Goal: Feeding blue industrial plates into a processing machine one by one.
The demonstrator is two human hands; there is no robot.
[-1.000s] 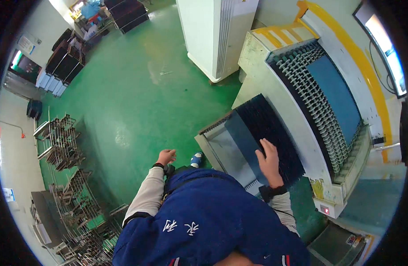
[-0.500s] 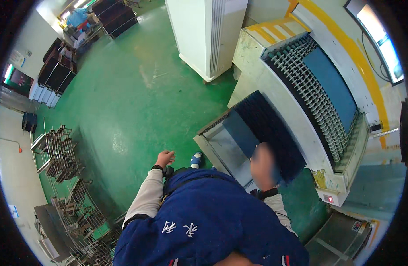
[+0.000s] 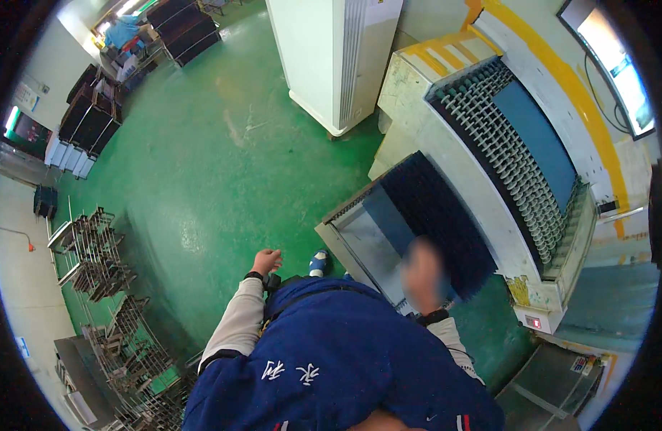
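My left hand (image 3: 267,261) hangs over the green floor just left of my waist. Its fingers are loosely curled and nothing shows in them. My right hand (image 3: 422,276) is smeared, so its fingers cannot be made out. It is over the near edge of a rack (image 3: 338,244) with a grey base and dense dark blue bristle-like rows (image 3: 442,219). Beside these rows is a flat blue panel (image 3: 385,215), partly hidden by the right hand. Whether that hand touches the panel or rack, I cannot tell.
On the right stands a roller conveyor machine (image 3: 500,158) with a blue panel (image 3: 539,144) on its rollers. A tall white cabinet (image 3: 313,65) is ahead. Metal racks (image 3: 94,244) line the left; dark stacked bins (image 3: 90,118) stand farther back. A screen (image 3: 618,68) hangs at upper right.
My right hand has shifted slightly left and down over the rack. My left hand is nearly unmoved, slightly lower in view.
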